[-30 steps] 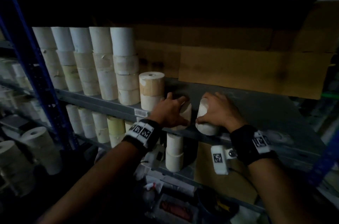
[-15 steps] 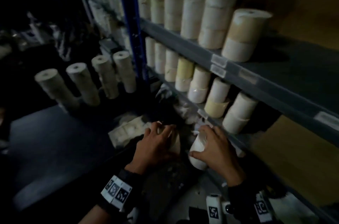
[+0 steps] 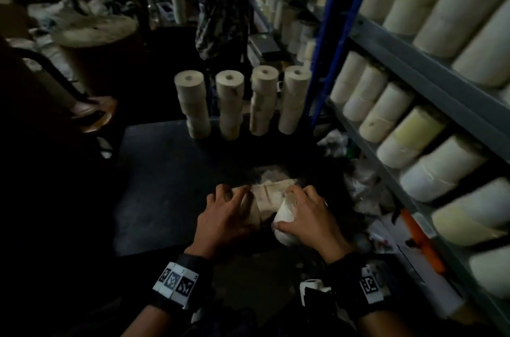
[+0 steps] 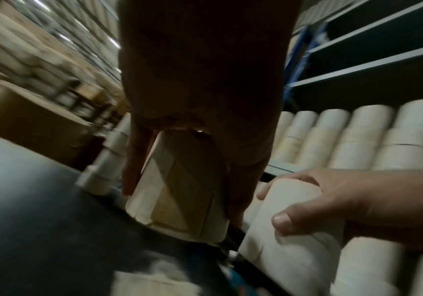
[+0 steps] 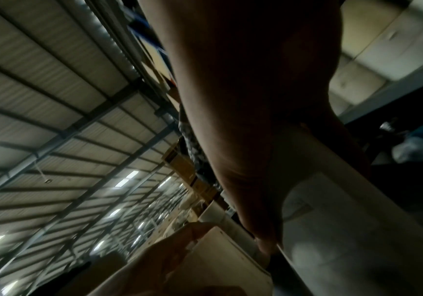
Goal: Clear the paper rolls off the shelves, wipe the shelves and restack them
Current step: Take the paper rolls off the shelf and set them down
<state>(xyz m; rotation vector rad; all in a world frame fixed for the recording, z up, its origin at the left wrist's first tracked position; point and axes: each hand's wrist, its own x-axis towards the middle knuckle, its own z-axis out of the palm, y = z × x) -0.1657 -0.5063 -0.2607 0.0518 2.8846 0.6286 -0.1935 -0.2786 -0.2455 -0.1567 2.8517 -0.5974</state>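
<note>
Low down: left hand (image 3: 225,219) grips tan roll (image 4: 180,192); right hand (image 3: 309,219) grips white roll (image 3: 285,219).

Honestly nothing readable here, just black-and-white square marker patterns on the wristbands (image 3: 175,283), no actual words, brand names or numbers anywhere I can make out.

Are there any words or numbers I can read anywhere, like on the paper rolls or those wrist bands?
No words or numbers can be read anywhere.
Left wristband: black-and-white square code patterns only, no letters.
Right wristband: one such code pattern, no letters.
Roll in the left hand: a tan label, blank or too blurred to read.
Roll in the right hand: no print visible.
</note>
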